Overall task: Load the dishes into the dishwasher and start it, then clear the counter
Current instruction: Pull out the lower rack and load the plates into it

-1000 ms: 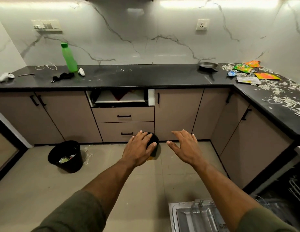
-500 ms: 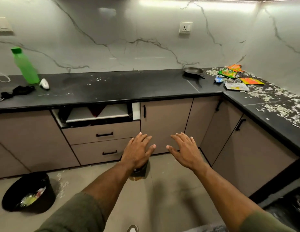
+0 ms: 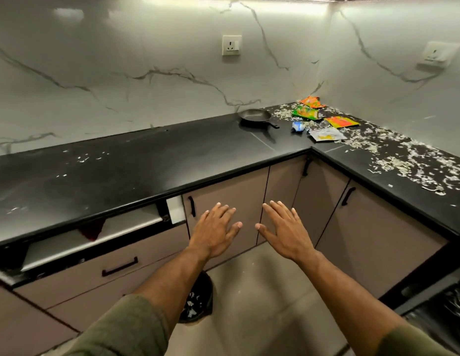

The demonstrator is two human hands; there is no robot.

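Plainly both hands, left point(image 3: 214, 233) and right point(image 3: 285, 231), hang empty with fingers spread, ready to reach. The pan point(image 3: 255, 115) sits on the surface point(image 3: 151, 160) near the corner, beside wrappers point(image 3: 326, 122) and scraps awaiting clearing.

Counter point(image 3: 146, 170) and pan point(image 3: 254, 115) nearer.

This is a home kitchen. A black L-shaped counter point(image 3: 151, 160) runs along marble-look wall panels fitted with a wall socket point(image 3: 231, 45), with taupe cabinet doors point(image 3: 223, 201) and drawers beneath, and a frying pan point(image 3: 254, 115) sits beside torn snack wrappers point(image 3: 324, 119) in the corner.
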